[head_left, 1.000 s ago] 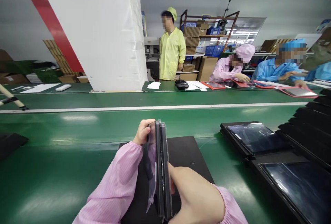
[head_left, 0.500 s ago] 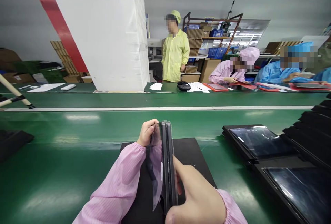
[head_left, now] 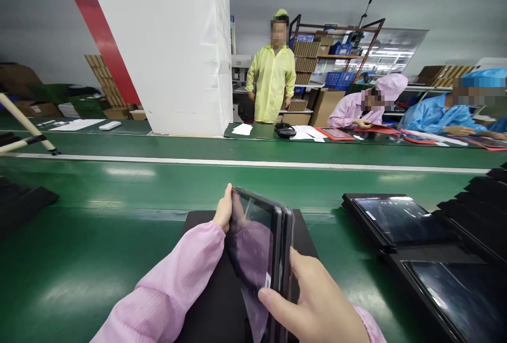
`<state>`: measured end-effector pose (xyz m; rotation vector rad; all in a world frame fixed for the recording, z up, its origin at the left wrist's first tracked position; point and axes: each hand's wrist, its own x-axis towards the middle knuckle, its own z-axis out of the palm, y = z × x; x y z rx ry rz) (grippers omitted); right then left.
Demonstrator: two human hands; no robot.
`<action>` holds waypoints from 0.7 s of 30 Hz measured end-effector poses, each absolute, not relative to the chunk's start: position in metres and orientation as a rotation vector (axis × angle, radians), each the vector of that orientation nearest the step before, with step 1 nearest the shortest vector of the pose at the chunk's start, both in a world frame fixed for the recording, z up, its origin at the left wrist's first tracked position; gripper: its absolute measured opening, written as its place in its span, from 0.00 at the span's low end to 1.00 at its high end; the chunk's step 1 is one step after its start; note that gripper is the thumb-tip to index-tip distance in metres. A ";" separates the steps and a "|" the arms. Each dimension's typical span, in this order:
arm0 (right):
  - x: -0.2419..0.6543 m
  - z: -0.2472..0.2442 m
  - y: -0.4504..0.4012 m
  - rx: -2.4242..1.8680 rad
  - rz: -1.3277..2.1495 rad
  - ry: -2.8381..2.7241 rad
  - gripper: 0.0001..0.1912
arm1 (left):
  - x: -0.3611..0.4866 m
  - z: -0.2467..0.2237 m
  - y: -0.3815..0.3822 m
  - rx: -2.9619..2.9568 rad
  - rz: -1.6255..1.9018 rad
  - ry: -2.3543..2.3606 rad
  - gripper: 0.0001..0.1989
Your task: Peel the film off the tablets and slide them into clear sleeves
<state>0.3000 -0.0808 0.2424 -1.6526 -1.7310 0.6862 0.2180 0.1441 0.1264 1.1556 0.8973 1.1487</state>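
Held on edge above a black board [head_left: 216, 295] as two adjacent tablets [head_left: 255, 248], grasped by the left hand [head_left: 224, 210] at the far edge and the right hand [head_left: 317, 295] nearer the camera.

Paired tablets [head_left: 273, 248]: lower end cut off by bottom edge; rear one's face hidden. White label [head_left: 268, 280]: print too small to read. Left hand [head_left: 224, 209], right hand [head_left: 317, 298]: fingers partly hidden behind the tablets. Black board [head_left: 209, 290]: middle covered, near end cut off. Black stack [head_left: 481, 206]: cut off at right. Yellow-coated person [head_left: 274, 84]: face blurred, legs hidden.
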 end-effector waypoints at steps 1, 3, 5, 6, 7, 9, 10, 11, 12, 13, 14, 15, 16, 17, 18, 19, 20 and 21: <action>0.300 0.243 -0.082 -1.677 0.696 -1.753 0.13 | 0.219 0.134 0.146 1.143 1.151 0.903 0.29; 0.300 0.243 -0.084 -1.704 0.739 -1.824 0.13 | 0.220 0.151 0.152 1.126 1.160 0.900 0.30; 0.300 0.242 -0.084 -1.721 0.812 -1.934 0.16 | 0.221 0.167 0.159 1.124 1.182 0.876 0.31; 0.300 0.240 -0.082 -1.739 0.848 -1.990 0.18 | 0.222 0.174 0.163 1.128 1.196 0.855 0.32; 0.300 0.239 -0.080 -1.766 0.874 -2.037 0.21 | 0.223 0.179 0.166 1.136 1.211 0.828 0.32; 0.301 0.235 -0.074 -1.822 0.919 -2.088 0.27 | 0.224 0.186 0.172 1.165 1.238 0.767 0.33; 0.301 0.234 -0.070 -1.831 0.939 -2.099 0.28 | 0.224 0.188 0.174 1.180 1.250 0.739 0.33; 0.301 0.232 -0.066 -1.824 0.957 -2.108 0.28 | 0.224 0.188 0.176 1.192 1.259 0.716 0.33; 0.301 0.231 -0.063 -1.811 0.970 -2.115 0.28 | 0.223 0.187 0.178 1.201 1.265 0.697 0.33; 0.302 0.230 -0.060 -1.794 0.979 -2.123 0.27 | 0.223 0.186 0.179 1.207 1.269 0.683 0.33; 0.303 0.229 -0.058 -1.777 0.983 -2.130 0.27 | 0.223 0.185 0.181 1.210 1.272 0.671 0.33; 0.305 0.229 -0.056 -1.763 0.981 -2.137 0.27 | 0.222 0.184 0.182 1.213 1.275 0.660 0.33; 0.307 0.229 -0.055 -1.745 0.980 -2.144 0.28 | 0.222 0.182 0.183 1.216 1.277 0.650 0.33; 0.310 0.229 -0.055 -1.729 0.976 -2.147 0.29 | 0.221 0.182 0.183 1.218 1.278 0.640 0.33; 0.312 0.229 -0.054 -1.707 0.974 -2.149 0.31 | 0.221 0.181 0.184 1.219 1.277 0.632 0.33; 0.315 0.230 -0.054 -1.679 0.980 -2.147 0.32 | 0.221 0.181 0.184 1.220 1.276 0.625 0.33; 0.318 0.231 -0.054 -1.643 0.998 -2.139 0.33 | 0.221 0.181 0.184 1.222 1.274 0.616 0.33; 0.321 0.231 -0.053 -1.601 1.026 -2.122 0.34 | 0.222 0.181 0.184 1.224 1.275 0.609 0.32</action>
